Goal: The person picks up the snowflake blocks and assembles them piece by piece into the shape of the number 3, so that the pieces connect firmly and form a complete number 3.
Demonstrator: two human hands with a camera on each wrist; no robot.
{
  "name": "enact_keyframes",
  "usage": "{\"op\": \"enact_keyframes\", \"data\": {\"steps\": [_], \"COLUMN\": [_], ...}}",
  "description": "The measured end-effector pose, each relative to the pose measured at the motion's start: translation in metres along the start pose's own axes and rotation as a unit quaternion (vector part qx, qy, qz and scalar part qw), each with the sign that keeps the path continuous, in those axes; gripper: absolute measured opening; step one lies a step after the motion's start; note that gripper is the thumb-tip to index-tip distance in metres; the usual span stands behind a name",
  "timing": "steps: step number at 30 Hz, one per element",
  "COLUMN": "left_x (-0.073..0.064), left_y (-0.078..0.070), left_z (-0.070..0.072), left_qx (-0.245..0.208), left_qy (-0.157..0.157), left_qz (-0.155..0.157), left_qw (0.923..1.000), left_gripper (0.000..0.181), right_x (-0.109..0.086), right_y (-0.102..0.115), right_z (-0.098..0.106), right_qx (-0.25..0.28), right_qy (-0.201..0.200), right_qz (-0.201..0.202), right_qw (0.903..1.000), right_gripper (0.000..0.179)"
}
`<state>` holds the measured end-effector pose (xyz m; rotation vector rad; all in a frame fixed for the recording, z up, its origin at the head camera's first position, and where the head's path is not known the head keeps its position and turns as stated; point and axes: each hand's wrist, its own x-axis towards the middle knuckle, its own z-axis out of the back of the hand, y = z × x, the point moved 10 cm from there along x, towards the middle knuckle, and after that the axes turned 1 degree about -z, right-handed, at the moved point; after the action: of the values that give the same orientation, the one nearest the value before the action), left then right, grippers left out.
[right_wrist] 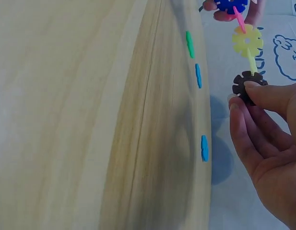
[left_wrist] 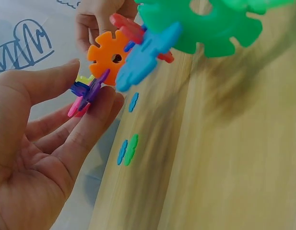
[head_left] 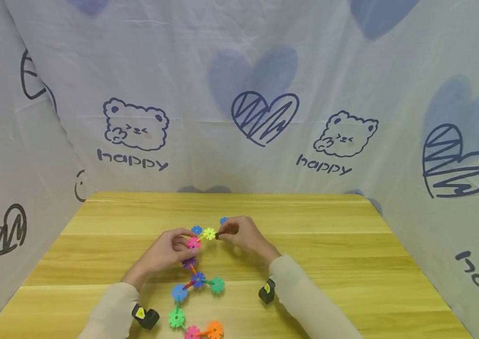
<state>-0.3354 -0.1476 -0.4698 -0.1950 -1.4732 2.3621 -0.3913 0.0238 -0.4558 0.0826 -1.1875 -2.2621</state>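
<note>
A chain of notched plastic discs runs from the table's near side up between both hands. My left hand holds it near its far end, with thumb and fingers about a purple disc and a pink disc. Beyond them come yellow discs. At the chain's tip, my right hand pinches a black disc between thumb and fingertips. Closer to me hang a dark blue disc, a teal disc, a light blue disc and a green disc.
Loose on the wooden table, near its far edge, lie a green disc and two blue discs, one nearer the green. Printed cloth hangs behind and at both sides. An orange disc shows at the near end.
</note>
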Motion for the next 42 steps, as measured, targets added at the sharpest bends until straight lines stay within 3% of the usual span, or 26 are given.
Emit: {"op": "enact_keyframes", "data": {"steps": [9, 17, 23, 30, 42], "left_x": [0.001, 0.007, 0.008, 0.010, 0.007], "left_y": [0.000, -0.003, -0.003, -0.004, 0.002], "left_z": [-0.012, -0.016, -0.015, -0.013, -0.007], "left_qx": [-0.034, -0.012, 0.000, 0.006, -0.021], "left_qy": [0.030, 0.031, 0.018, -0.004, -0.033], "left_qz": [0.006, -0.017, -0.018, -0.020, 0.019], "left_qw": [0.9989, 0.9993, 0.9997, 0.9998, 0.9990], "left_gripper": [0.063, 0.054, 0.049, 0.046, 0.042], "right_x": [-0.001, -0.002, -0.004, -0.006, -0.008], "right_y": [0.013, 0.019, 0.020, 0.028, 0.046], "right_z": [0.002, -0.003, -0.007, -0.008, -0.011], "right_qx": [-0.021, -0.020, -0.040, -0.067, -0.097], "right_qy": [-0.010, 0.002, 0.016, 0.008, -0.007], "right_qz": [0.039, 0.060, 0.060, 0.094, 0.131], "right_qw": [0.9990, 0.9980, 0.9973, 0.9933, 0.9867], "right_gripper": [0.005, 0.005, 0.006, 0.004, 0.005]}}
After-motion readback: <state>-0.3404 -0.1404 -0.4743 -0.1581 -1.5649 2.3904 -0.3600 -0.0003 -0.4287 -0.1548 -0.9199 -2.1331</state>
